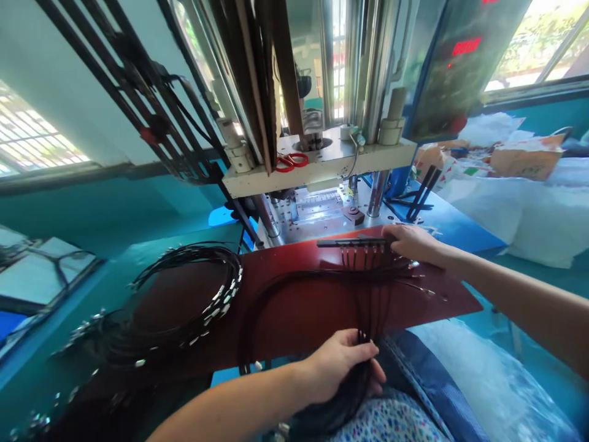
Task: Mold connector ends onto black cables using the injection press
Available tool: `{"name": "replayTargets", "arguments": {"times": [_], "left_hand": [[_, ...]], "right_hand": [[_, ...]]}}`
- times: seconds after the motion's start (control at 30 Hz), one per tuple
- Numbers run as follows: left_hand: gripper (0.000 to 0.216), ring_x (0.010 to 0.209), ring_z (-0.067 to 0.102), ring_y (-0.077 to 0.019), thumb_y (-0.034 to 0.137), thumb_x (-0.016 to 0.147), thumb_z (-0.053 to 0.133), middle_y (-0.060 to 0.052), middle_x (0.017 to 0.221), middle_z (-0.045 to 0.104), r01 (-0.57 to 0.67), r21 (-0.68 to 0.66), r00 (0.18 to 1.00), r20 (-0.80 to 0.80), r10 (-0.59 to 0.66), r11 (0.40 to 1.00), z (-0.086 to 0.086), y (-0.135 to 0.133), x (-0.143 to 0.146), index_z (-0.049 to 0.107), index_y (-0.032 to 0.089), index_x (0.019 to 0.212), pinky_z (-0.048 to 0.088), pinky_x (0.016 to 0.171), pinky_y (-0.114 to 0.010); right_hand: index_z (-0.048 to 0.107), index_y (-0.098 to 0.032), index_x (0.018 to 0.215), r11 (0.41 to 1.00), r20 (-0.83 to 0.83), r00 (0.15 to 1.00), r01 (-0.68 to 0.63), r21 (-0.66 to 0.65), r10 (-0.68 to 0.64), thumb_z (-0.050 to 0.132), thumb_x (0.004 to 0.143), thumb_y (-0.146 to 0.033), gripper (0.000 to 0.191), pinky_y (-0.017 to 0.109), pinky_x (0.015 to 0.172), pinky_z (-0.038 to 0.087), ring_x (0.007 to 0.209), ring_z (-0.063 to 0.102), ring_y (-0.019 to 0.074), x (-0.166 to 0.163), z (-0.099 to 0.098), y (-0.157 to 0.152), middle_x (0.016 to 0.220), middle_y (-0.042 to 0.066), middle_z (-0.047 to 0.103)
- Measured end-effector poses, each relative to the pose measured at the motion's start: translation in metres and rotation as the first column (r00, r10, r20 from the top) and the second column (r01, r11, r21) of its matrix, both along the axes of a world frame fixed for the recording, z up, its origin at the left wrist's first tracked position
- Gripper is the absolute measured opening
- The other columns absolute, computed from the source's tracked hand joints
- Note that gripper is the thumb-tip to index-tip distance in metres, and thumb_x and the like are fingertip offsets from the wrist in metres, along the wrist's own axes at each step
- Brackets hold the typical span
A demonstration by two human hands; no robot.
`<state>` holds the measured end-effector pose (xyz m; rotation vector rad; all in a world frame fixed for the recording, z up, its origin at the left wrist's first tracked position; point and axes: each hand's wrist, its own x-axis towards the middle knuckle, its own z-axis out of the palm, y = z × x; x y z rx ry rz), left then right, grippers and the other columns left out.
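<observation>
My left hand (340,362) is closed around a bunch of thin black cables (370,307) above my lap. The cables run up from it to a narrow black bar (345,243), where several metal ends sit in a row along the edge. At the bar's right end, my right hand (411,242) grips it, fingers pinched and partly hidden. Beneath the bar lies a reddish-brown board (299,313), in front of the press. More black cables (285,279) curve across this board, with loose metal tips near my right wrist.
The press (322,175) stands straight ahead, its lit mould (322,205) below the upper plate. Red-handled scissors (292,161) rest on that plate. A coil of black cables (232,282) with pale fittings lies at left. Black bars (421,193) stand on the blue surface at right.
</observation>
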<state>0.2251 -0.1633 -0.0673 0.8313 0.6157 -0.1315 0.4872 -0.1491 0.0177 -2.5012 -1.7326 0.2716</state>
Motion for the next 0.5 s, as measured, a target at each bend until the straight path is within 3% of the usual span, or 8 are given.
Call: {"name": "replayTargets", "arguments": {"times": [0.13,0.27,0.4,0.43,0.5], "left_hand": [[0.037,0.045,0.056,-0.0143,0.042,0.062,0.071,-0.002,0.054,0.059,-0.098,-0.038,0.981,0.163,0.102,0.995,0.016,0.015,0.031,0.052,0.013,0.075,0.045,0.047,-0.026],[0.022,0.048,0.06,-0.0171,0.031,0.073,0.063,-0.004,0.056,0.06,-0.107,0.0,0.976,0.19,0.105,0.994,0.029,0.064,0.054,0.054,0.011,0.076,0.049,0.052,-0.031],[0.014,0.053,0.063,-0.0177,0.024,0.081,0.055,-0.005,0.06,0.062,-0.085,0.044,0.987,0.142,0.078,0.995,0.035,0.119,0.069,0.055,0.009,0.079,0.051,0.059,-0.035],[0.014,0.053,0.062,-0.0175,0.023,0.081,0.055,-0.005,0.061,0.062,-0.088,0.051,0.986,0.145,0.08,0.995,0.036,0.132,0.073,0.055,0.009,0.079,0.051,0.059,-0.035],[0.014,0.054,0.062,-0.0168,0.023,0.082,0.054,-0.005,0.062,0.061,-0.094,0.046,0.983,0.163,0.086,0.994,0.037,0.153,0.082,0.055,0.01,0.079,0.05,0.059,-0.034]], "right_hand": [[0.061,-0.019,0.077,0.973,-0.188,0.976,-0.063,0.221,0.106,0.044,0.057,-0.01,0.028,0.022,0.056,0.034,0.067,0.054,0.0159,0.025,0.002,0.051,0.065,-0.002,0.059],[0.062,-0.015,0.071,0.951,-0.251,0.955,-0.078,0.3,0.157,0.044,0.055,-0.007,0.025,0.02,0.056,0.037,0.065,0.055,0.0139,0.051,-0.005,0.113,0.06,-0.003,0.059],[0.063,-0.012,0.072,0.947,-0.215,0.97,-0.038,0.319,0.112,0.054,0.068,-0.006,0.011,0.021,0.053,0.039,0.062,0.055,0.0128,0.063,-0.016,0.167,0.063,-0.001,0.059],[0.062,-0.012,0.074,0.946,-0.21,0.972,-0.031,0.323,0.103,0.057,0.074,-0.01,0.005,0.022,0.053,0.041,0.061,0.054,0.012,0.065,-0.019,0.178,0.066,-0.001,0.059],[0.061,-0.012,0.083,0.937,-0.198,0.975,-0.021,0.35,0.096,0.059,0.085,-0.022,0.011,0.024,0.057,0.046,0.063,0.055,0.0112,0.067,-0.024,0.199,0.075,0.0,0.06]]}}
